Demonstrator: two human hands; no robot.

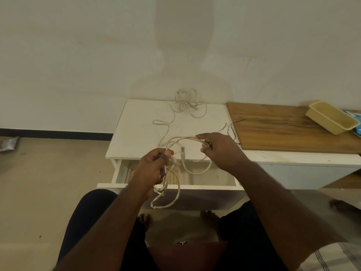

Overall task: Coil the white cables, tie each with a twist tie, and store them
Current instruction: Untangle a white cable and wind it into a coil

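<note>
Both forearms are stretched forward from the bottom of the view, over dark-clad knees and bare feet on the floor. Beyond them a white worktop (136,133) is seen against the wall, with its drawer (214,178) pulled open beneath the hands; a slatted insert is visible inside the drawer. A wooden board (283,130) is laid to the right, and a yellow tray (332,117) is set on its far corner. One white cable (190,138) is held in loops above the drawer and the worktop's front edge: it is gripped by the left hand (154,167), whose fingers are curled round several strands, while a loop hangs below. At the right hand (220,151) the cable is pinched between thumb and fingers. A second white cable (185,102) is left in a loose tangle at the back of the worktop, near the wall. Thin dark wires (232,130), possibly twist ties, are lying at the board's near-left edge.
</note>
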